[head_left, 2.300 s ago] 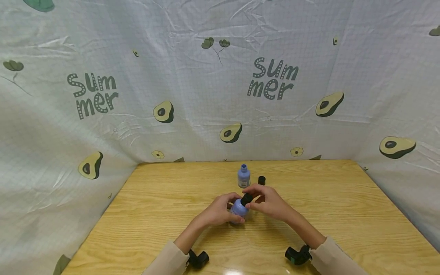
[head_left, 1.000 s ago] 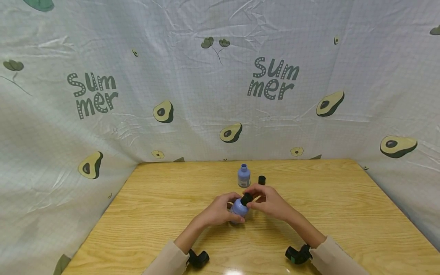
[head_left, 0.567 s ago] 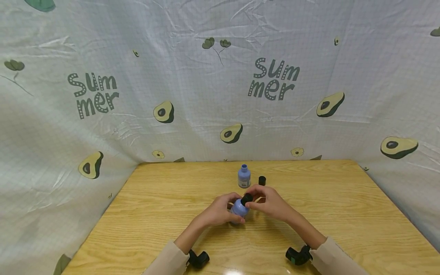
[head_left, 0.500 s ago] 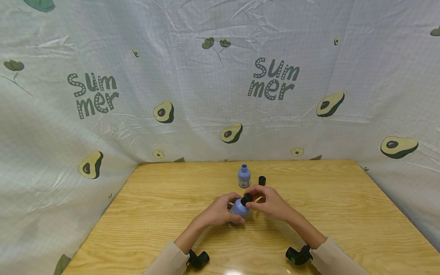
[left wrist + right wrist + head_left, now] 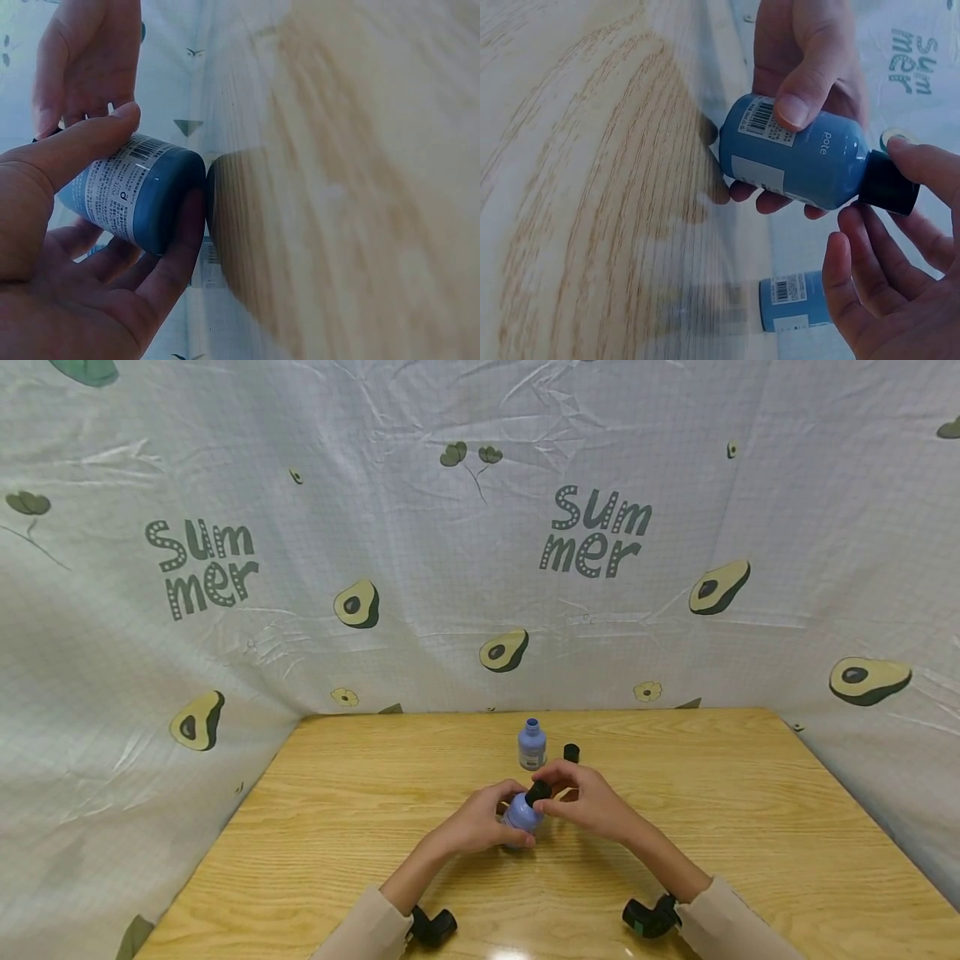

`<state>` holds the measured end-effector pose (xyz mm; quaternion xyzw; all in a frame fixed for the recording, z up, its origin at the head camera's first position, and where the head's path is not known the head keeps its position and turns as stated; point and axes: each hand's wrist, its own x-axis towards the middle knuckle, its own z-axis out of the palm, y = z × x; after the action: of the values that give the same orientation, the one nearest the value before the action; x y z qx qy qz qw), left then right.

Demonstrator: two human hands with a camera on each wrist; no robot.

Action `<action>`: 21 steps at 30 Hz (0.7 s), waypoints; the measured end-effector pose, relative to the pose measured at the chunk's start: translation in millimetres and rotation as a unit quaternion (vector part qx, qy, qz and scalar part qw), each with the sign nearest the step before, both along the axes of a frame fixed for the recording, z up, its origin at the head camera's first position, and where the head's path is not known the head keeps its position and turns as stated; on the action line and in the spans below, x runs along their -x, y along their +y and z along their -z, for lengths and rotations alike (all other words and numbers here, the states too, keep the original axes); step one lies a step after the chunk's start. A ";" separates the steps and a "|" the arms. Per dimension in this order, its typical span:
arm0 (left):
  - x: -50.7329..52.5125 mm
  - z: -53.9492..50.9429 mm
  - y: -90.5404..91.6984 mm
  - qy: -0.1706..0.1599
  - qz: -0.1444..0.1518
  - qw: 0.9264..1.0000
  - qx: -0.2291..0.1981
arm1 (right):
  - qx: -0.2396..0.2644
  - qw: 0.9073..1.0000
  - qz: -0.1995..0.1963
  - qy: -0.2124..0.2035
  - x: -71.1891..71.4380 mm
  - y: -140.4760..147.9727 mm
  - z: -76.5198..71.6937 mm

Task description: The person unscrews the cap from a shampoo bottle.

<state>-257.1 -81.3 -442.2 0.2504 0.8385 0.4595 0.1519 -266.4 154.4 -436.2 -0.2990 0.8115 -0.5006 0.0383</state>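
Observation:
My left hand grips a blue bottle round its body, tilted with its neck to the right. In the left wrist view, the bottle's label shows a barcode and small print, and the base is close to the table. A black cap sits on the bottle's neck. My right hand pinches this cap between thumb and fingers, plain in the right wrist view, where the cap is at the bottle's end. Behind the hands stands a second blue bottle, upright and uncapped.
A loose black cap lies right of the standing bottle, partly behind my right hand. The wooden table ends at a printed curtain behind. Black wrist mounts hang below both forearms.
The right fingers shift slightly around the cap. Left hand, held bottle and the things behind stay where they were.

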 end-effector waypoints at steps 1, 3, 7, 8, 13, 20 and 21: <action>-0.1 0.0 0.0 0.001 0.000 1.000 0.001 | 0.000 1.000 0.004 0.000 -0.2 -0.3 0.0; -0.5 -0.1 0.2 0.001 -0.001 1.000 0.001 | 0.001 1.000 0.005 -0.002 -0.5 -0.6 -0.3; -1.5 -0.2 0.6 0.007 0.000 1.000 0.004 | 0.004 1.000 -0.001 -0.003 -1.0 -0.2 -0.4; -1.9 -0.3 0.7 0.008 0.001 1.000 0.005 | 0.005 1.000 -0.005 -0.001 -1.1 -0.1 -0.4; -2.2 0.2 1.3 0.011 0.003 1.000 0.009 | 0.006 1.000 -0.013 0.001 -2.4 -0.5 -1.7; -2.1 1.1 1.4 0.004 -0.003 1.000 0.013 | 0.012 1.000 -0.011 0.006 -1.4 0.0 -0.9; -1.7 1.4 1.4 0.003 -0.004 1.000 0.012 | 0.013 1.000 -0.009 0.007 -1.4 0.1 -0.8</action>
<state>-255.3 -80.0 -443.6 0.2468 0.8455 0.4488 0.1509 -265.1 154.5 -435.4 -0.3106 0.8025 -0.5084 0.0331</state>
